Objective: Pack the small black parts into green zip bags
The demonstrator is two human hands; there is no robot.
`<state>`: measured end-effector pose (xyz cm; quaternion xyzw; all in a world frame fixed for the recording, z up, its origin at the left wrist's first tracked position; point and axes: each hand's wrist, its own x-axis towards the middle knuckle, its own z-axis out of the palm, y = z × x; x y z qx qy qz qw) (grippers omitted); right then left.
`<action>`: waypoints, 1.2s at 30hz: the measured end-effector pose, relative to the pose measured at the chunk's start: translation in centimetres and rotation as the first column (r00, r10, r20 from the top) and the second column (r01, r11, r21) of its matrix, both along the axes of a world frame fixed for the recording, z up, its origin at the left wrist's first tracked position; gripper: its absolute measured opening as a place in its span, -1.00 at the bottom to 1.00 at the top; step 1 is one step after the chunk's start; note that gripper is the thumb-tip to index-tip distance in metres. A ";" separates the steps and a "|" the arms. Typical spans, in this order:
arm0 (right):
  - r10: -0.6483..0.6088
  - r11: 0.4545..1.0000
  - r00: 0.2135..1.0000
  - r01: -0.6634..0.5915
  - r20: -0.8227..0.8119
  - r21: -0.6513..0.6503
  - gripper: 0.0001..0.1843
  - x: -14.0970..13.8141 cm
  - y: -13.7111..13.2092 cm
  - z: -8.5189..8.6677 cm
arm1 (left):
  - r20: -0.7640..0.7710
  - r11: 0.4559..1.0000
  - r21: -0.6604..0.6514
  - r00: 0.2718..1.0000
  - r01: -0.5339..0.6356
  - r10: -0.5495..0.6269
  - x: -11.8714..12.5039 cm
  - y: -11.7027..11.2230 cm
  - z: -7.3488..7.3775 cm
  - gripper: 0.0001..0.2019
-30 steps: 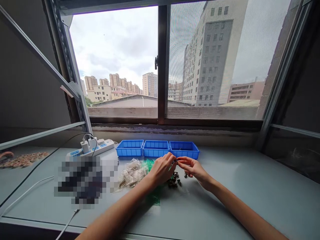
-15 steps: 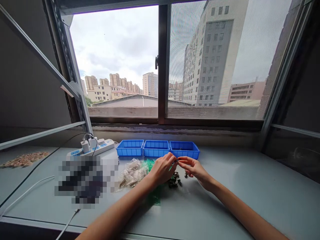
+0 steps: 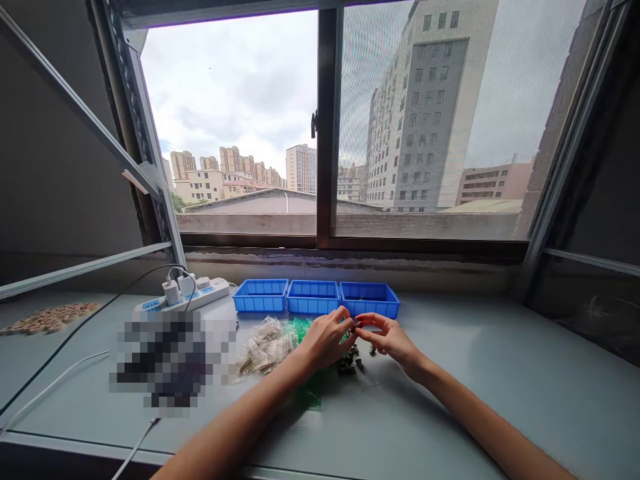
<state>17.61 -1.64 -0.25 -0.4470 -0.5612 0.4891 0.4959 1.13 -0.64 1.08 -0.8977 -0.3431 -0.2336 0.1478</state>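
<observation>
My left hand (image 3: 325,339) and my right hand (image 3: 387,338) meet fingertip to fingertip just in front of the rightmost of three blue bins (image 3: 370,299). Both pinch one small dark metal part (image 3: 353,326) between them; it is too small to name. Below the fingers lies a pile of dark screws (image 3: 347,360) on a green plastic bag (image 3: 307,393). A clear bag of brass-coloured parts (image 3: 263,350) lies to the left of my left hand.
A white power strip (image 3: 183,297) with plugged chargers sits at the back left, its cables trailing to the table's front edge. A pixelated patch (image 3: 170,360) covers something left of the bags. Small tan pieces (image 3: 47,319) lie far left. The window sill runs behind the bins.
Both hands have dipped very slightly, staying joined on the small part. A fingertip seen at the far left edge one second ago is gone.
</observation>
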 end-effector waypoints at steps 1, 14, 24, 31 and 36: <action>0.000 1.000 1.000 0.000 -0.001 -0.005 -0.50 0.0 0.0 0.0 | -0.004 1.000 0.002 1.000 -0.004 0.004 0.0 0.0 0.0 -0.90; -0.086 0.996 0.986 0.081 -0.140 -0.044 -0.39 -0.2 0.2 0.1 | -0.013 0.999 0.006 0.999 -0.051 0.052 0.1 0.0 0.1 -0.86; -0.255 0.967 0.952 0.249 -0.172 -0.053 -0.40 1.0 1.1 -0.1 | -0.058 0.996 -0.072 0.997 -0.052 0.048 0.1 0.2 0.1 -0.83; -0.353 0.932 0.936 0.353 -0.013 0.088 -0.42 1.8 1.9 -0.8 | -0.010 0.999 -0.052 1.000 -0.013 0.012 0.1 0.5 -0.3 -0.88; -0.413 0.901 0.907 0.393 0.086 0.181 -0.48 3.1 2.7 -1.0 | 0.001 0.998 -0.062 1.000 -0.008 0.008 0.0 0.4 -0.4 -0.91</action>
